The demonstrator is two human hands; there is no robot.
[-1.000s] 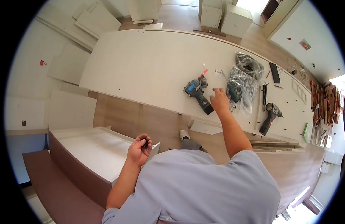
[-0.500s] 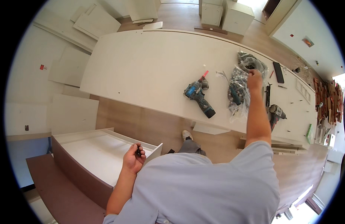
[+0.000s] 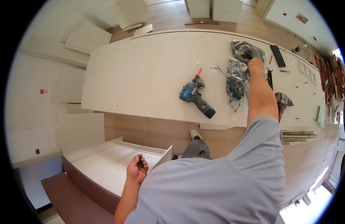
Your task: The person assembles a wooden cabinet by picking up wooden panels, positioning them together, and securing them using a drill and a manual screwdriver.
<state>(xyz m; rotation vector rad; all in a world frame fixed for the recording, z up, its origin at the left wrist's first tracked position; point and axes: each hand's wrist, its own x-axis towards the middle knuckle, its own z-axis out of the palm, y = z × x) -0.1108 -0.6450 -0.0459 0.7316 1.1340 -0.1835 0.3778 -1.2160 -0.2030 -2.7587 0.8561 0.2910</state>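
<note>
My left hand (image 3: 137, 170) is curled round some small dark pieces of hardware (image 3: 141, 163), held low beside my body above a white drawer-like box. With my arm stretched far out, my right hand (image 3: 256, 65) reaches into the mouth of a clear plastic bag (image 3: 240, 46) of dark small parts; its fingers are hidden there. Just nearer lies a second clear bag (image 3: 234, 71) full of silvery fittings. A screwdriver with a green handle (image 3: 235, 90) rests on that bag. To its left, a blue and black cordless drill (image 3: 196, 99) lies on the white panel (image 3: 142, 71).
Right of my arm are another drill (image 3: 283, 102), a black flat box (image 3: 278, 56), a red pencil (image 3: 271, 59) and several scattered screws. The box with a brown front (image 3: 91, 183) stands at lower left. White cabinets (image 3: 226, 10) stand beyond the panel.
My right hand has gone deeper into the bag of dark parts, its fingers now out of sight. My left hand stays closed, slightly lower in view. The whole view has shifted a little.
</note>
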